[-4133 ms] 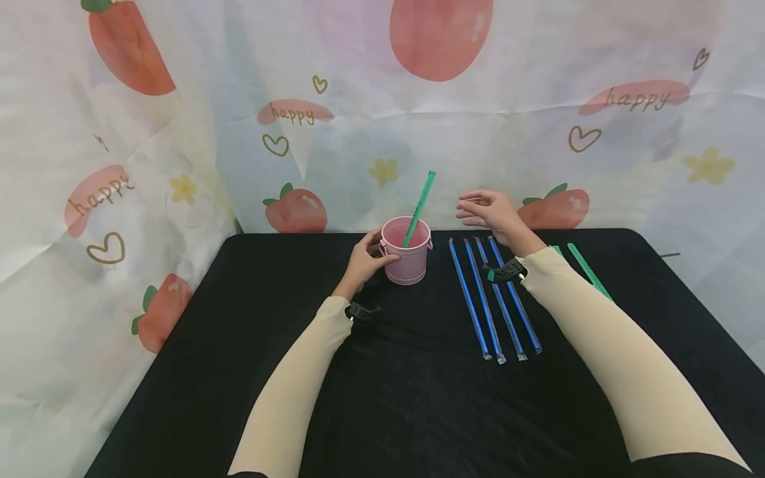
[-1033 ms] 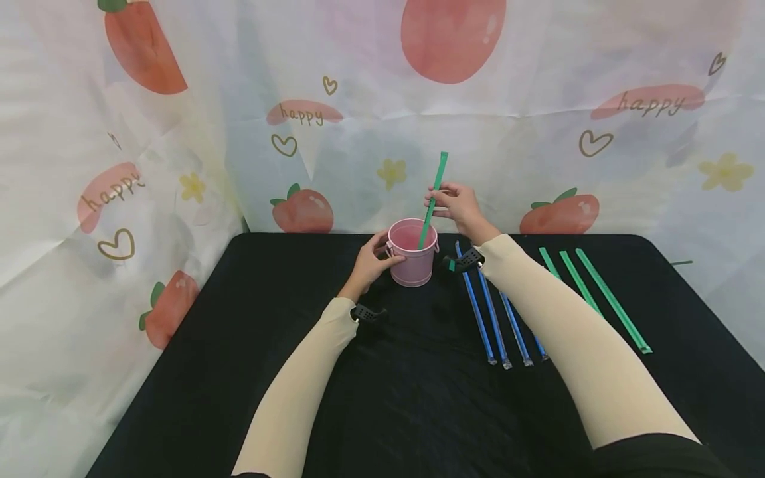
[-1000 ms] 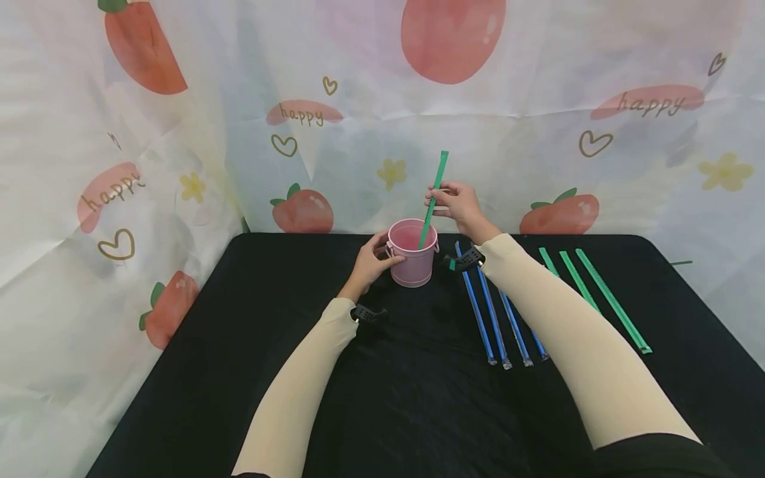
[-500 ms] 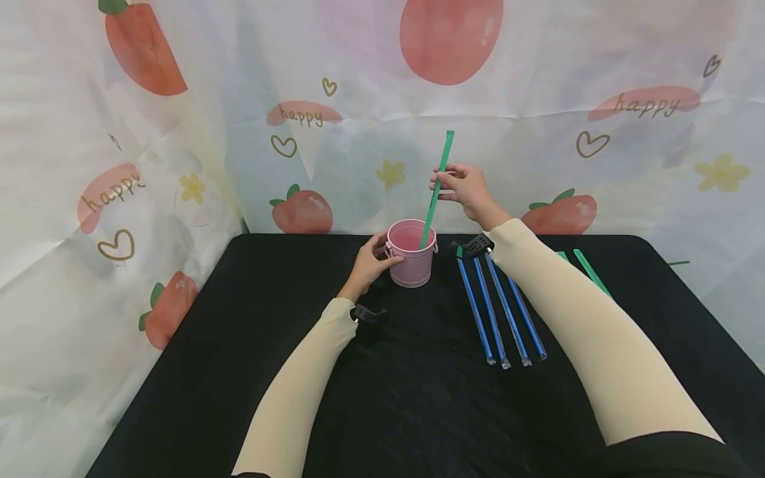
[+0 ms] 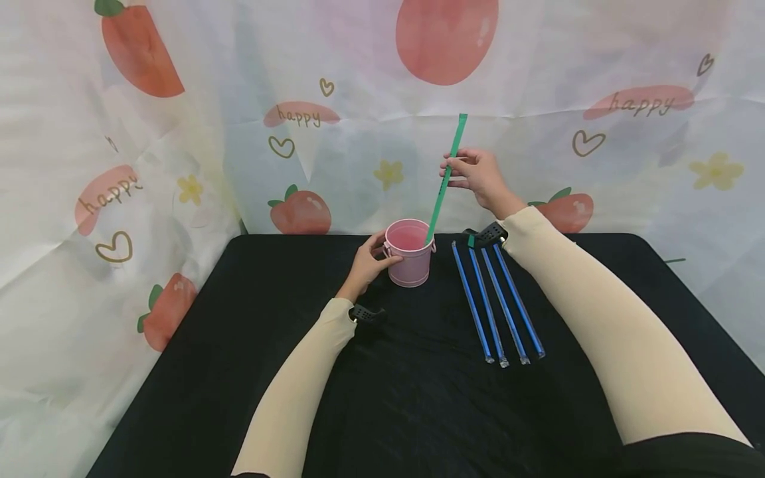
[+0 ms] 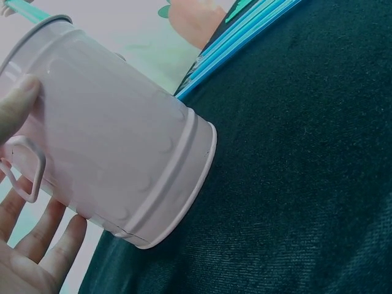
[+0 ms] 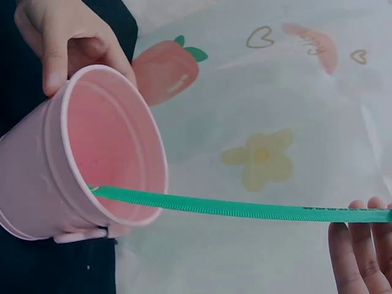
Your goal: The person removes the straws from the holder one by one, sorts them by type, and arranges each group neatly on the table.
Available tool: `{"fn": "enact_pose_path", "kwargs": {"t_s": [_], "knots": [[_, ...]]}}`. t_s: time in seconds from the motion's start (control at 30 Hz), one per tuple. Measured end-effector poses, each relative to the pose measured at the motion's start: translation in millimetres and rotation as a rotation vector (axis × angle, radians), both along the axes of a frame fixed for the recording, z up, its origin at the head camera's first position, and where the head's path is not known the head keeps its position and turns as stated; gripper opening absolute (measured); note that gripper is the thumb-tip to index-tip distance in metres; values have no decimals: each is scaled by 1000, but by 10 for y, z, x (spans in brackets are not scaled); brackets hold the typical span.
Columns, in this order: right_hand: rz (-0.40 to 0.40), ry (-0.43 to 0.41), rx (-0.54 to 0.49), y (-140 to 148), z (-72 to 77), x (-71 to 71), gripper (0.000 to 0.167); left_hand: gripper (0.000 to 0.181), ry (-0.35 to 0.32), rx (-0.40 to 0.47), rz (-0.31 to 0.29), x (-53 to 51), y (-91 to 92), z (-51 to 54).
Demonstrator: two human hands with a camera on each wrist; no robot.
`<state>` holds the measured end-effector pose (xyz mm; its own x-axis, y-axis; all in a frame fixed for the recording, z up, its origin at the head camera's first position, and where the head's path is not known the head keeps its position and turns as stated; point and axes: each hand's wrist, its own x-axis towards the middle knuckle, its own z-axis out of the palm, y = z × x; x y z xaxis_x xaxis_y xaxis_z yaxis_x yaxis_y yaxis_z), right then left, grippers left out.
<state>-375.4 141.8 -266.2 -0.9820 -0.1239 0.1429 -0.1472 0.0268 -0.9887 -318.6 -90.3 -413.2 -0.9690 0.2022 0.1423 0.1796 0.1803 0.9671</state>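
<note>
A small pink bucket [image 5: 410, 267] stands upright near the table's back edge. My left hand [image 5: 366, 267] grips its left side, thumb across the front and fingers behind. To the upper right of the bucket, my right hand [image 5: 478, 176] pinches a long green wrapped straw [image 5: 439, 199] around its upper middle. The straw tilts to the right, its lower end just inside the bucket's mouth; that end shows near the rim in the right wrist view. A side handle [image 6: 32, 168] of the bucket hangs beside my left fingers in the left wrist view.
Several blue wrapped straws [image 5: 483, 305] lie side by side on the black tablecloth [image 5: 412, 398], right of the bucket. A green strip [image 6: 239, 11] lies beyond them in the left wrist view. A fruit-printed curtain [image 5: 358, 159] hangs behind the table.
Around four seconds ago the right hand was apart from the straw leaning in the bucket. It then took hold of it, and over the last second has raised it up and right.
</note>
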Motion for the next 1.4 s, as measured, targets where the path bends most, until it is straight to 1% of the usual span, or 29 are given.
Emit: {"fn": "enact_pose_path", "kwargs": {"t_s": [0.07, 0.13, 0.33, 0.47, 0.67, 0.77, 0.9, 1.0, 1.1, 1.2, 1.33, 1.4], "knots": [[-1, 1, -18, 30, 37, 3, 41, 71, 5, -10, -5, 49, 0, 52], [-5, 0, -24, 62, 76, 11, 41, 72, 2, -13, -13, 53, -3, 59], [-10, -2, -34, 162, 173, 44, 42, 72, 5, -17, -9, 66, 5, 62], [7, 2, -64, 225, 219, 74, 44, 72, 4, -21, -9, 64, 8, 56], [42, 26, -51, 332, 265, 145, 47, 72, -1, -26, -7, 64, 8, 65], [63, 34, -63, 400, 271, 190, 37, 72, -1, -27, -8, 63, 5, 70], [90, 45, -72, 501, 265, 252, 12, 72, 1, -26, -12, 68, 0, 77], [102, 46, -51, 581, 260, 301, 7, 71, 4, -20, -7, 74, 1, 77], [115, 52, -17, 670, 248, 351, 8, 69, 25, -20, -3, 63, 5, 50], [125, 52, 13, 769, 233, 405, 9, 70, 35, -18, 7, -9, 4, -44], [126, 31, 43, 917, 219, 480, 9, 70, 43, -19, 25, -112, 3, -172], [124, 26, 46, 998, 211, 514, 9, 70, 55, -22, 33, -124, 8, -189]]}}
